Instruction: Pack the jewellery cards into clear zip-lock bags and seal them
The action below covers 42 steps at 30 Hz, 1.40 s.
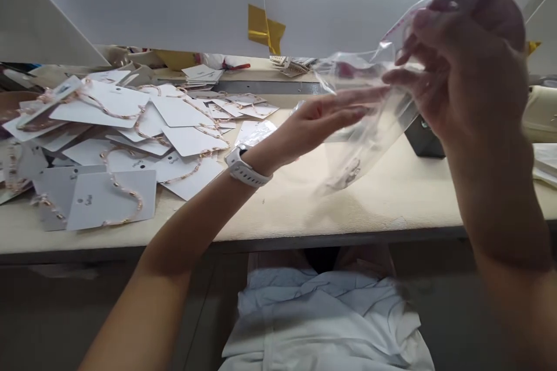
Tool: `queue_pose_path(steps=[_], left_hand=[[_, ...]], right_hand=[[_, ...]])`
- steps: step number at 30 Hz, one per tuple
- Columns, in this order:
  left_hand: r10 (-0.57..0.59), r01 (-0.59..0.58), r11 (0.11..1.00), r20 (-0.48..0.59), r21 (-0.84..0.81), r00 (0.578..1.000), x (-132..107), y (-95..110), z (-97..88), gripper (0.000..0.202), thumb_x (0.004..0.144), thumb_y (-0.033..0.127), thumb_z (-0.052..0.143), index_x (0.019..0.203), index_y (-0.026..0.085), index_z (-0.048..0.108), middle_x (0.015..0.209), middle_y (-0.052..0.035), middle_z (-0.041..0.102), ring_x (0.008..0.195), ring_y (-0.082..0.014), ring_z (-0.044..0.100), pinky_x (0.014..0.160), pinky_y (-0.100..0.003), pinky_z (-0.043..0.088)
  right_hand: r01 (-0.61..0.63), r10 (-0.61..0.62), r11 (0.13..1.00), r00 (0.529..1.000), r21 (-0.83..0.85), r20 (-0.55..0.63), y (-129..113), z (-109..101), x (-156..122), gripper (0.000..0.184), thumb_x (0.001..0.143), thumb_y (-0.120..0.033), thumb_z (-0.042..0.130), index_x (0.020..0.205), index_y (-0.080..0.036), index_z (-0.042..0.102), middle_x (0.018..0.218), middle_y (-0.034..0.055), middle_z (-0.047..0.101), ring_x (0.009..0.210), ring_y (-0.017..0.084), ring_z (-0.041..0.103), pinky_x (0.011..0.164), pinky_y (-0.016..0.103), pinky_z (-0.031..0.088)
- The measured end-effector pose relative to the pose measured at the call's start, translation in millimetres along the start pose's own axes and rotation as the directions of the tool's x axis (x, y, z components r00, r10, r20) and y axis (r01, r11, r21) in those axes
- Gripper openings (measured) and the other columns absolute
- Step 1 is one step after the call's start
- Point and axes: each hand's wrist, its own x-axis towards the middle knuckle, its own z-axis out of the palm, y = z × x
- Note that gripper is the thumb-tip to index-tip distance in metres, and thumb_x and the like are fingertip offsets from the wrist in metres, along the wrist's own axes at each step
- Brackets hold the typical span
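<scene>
A clear plastic zip bag (369,110) hangs slantwise in the air, its upper edge pinched in my right hand (467,58). A small, blurred item lies in the bag's lower corner. My left hand (319,124) reaches across with its fingers extended, their tips against or just behind the plastic near the right hand; I cannot tell which. A white watch (246,167) circles my left wrist. Neither hand touches the white cards (130,139) with gold-pink bead chains (122,194) piled at the table's left.
The cream-covered table (348,208) has a dark front edge, with my white-clothed lap (322,324) below it. Stacks of cards (202,73) and a dark metal box (424,139) stand near the hands. A white panel with yellow tape (263,29) rises behind the table.
</scene>
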Motion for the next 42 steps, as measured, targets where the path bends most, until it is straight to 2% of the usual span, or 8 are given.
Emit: queue_pose_path(steps=[7,12,15,19,26,32,36,42], left_hand=[[-0.148,0.178,0.874,0.1,-0.452,0.984,0.9,18.6,12.8,0.063,0.1,0.009,0.024,0.158,0.029,0.006,0.145,-0.0007,0.054,0.115,-0.0176,0.066,0.103,-0.041,0.052],[-0.317,0.309,0.889,0.031,-0.338,0.948,-2.4,-45.0,3.4,0.052,0.101,0.028,0.034,0.152,0.026,0.032,0.15,-0.0066,0.048,0.137,-0.0231,0.048,0.117,-0.049,0.04],[-0.367,0.324,0.896,-0.094,-0.306,0.926,-10.6,-83.6,-12.0,0.052,0.093,0.022,0.045,0.145,0.025,0.044,0.156,-0.0064,0.04,0.141,-0.0221,0.044,0.121,-0.045,0.036],[-0.378,0.32,0.886,-0.122,-0.335,0.918,-23.8,-107.3,-22.3,0.066,0.09,0.021,0.049,0.152,0.029,0.03,0.152,-0.0096,0.045,0.134,-0.0234,0.052,0.118,-0.047,0.04],[-0.373,0.322,0.88,-0.09,-0.348,0.923,-38.7,-113.5,-18.5,0.056,0.096,0.027,0.048,0.149,0.037,0.032,0.149,-0.0088,0.049,0.121,-0.0244,0.063,0.109,-0.046,0.049],[-0.446,0.374,0.87,-0.188,-0.322,0.875,-39.5,-108.4,-18.5,0.042,0.098,0.041,0.046,0.135,0.022,0.049,0.143,-0.012,0.055,0.128,-0.0253,0.057,0.108,-0.047,0.048],[-0.339,0.278,0.93,-0.272,-0.239,0.901,-39.9,-103.9,-15.6,0.028,0.095,0.034,0.049,0.116,0.019,0.06,0.137,-0.0077,0.06,0.131,-0.0212,0.055,0.117,-0.042,0.04],[-0.271,0.246,0.96,-0.224,-0.134,0.936,-42.9,-98.1,-11.0,0.038,0.102,0.038,0.039,0.138,0.028,0.044,0.135,-0.0075,0.058,0.118,-0.0231,0.064,0.103,-0.041,0.054]], right_hand=[[0.114,-0.113,0.987,0.994,-0.114,0.01,-5.9,-30.9,3.2,0.023,0.073,-0.003,0.061,0.082,-0.024,0.059,0.065,-0.0056,0.054,0.055,0.008,0.052,0.044,0.02,0.049],[-0.086,0.164,0.913,0.973,-0.399,0.164,62.1,-55.7,5.5,0.008,0.077,-0.014,0.065,0.08,-0.018,0.06,0.066,-0.0014,0.057,0.054,0.011,0.056,0.049,0.026,0.052],[0.105,0.042,0.738,0.979,-0.667,0.2,95.4,-65.2,4.1,0.017,0.076,-0.01,0.063,0.09,-0.019,0.064,0.089,0.0042,0.064,0.079,0.017,0.063,0.072,0.036,0.057],[0.339,-0.039,0.519,0.927,-0.785,0.374,111.3,-51.0,4.6,0.026,0.085,-0.014,0.051,0.106,-0.021,0.064,0.109,0.0085,0.064,0.106,0.024,0.06,0.093,0.045,0.052],[0.569,0.081,0.351,0.773,-0.744,0.629,121.8,-3.6,1.3,0.02,0.093,-0.027,0.053,0.11,-0.025,0.064,0.114,0.0074,0.065,0.114,0.028,0.055,0.1,0.048,0.044],[0.585,0.017,0.31,0.785,-0.75,0.619,114.5,-1.0,-10.9,0.026,0.093,-0.026,0.049,0.113,-0.037,0.061,0.106,0.0029,0.063,0.107,0.028,0.056,0.096,0.052,0.044],[0.576,0.004,0.299,0.796,-0.761,0.605,116.3,2.4,-14.5,0.026,0.092,-0.028,0.053,0.116,-0.036,0.06,0.111,0.0049,0.062,0.111,0.031,0.053,0.096,0.053,0.043],[0.569,0.009,0.299,0.801,-0.766,0.598,127.3,6.2,-14.3,0.02,0.096,-0.026,0.049,0.108,-0.033,0.064,0.11,0.005,0.064,0.108,0.029,0.054,0.096,0.049,0.043]])
